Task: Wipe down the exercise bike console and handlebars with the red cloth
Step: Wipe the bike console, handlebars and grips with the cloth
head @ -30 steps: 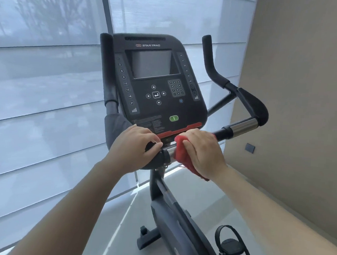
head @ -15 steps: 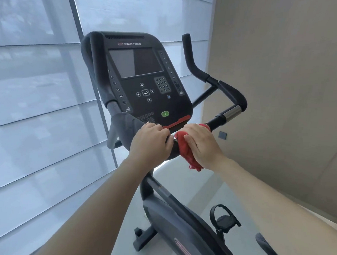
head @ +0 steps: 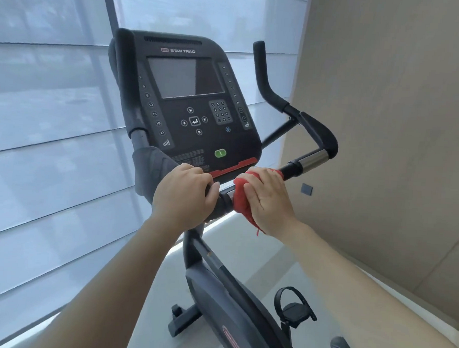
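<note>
Grips the black handlebar (head: pixel 315 137) with the left hand (head: pixel 186 195), fingers curled over the top of the padded part, thumb tip toward the cloth. Holds the red cloth (head: pixel 239 201) under the right hand (head: pixel 268 199), fingers wrapped round cloth and bar together.

About the cloth: bright red, soft, crumpled into a bunch. Bulges out beside the right thumb, shows again as a small red edge at the right fingertips, hangs as a thin frayed tail below the heel of the palm. Sits just beside the left fingers, with a short bare piece of bar between.

Past the right fingertips: black tube, then a shiny metal sleeve (head: pixel 313 161). Above the knuckles of both hands: the dark console (head: pixel 189 100), with grey screen, keypad, green button and a red strip along the lower edge.
</note>
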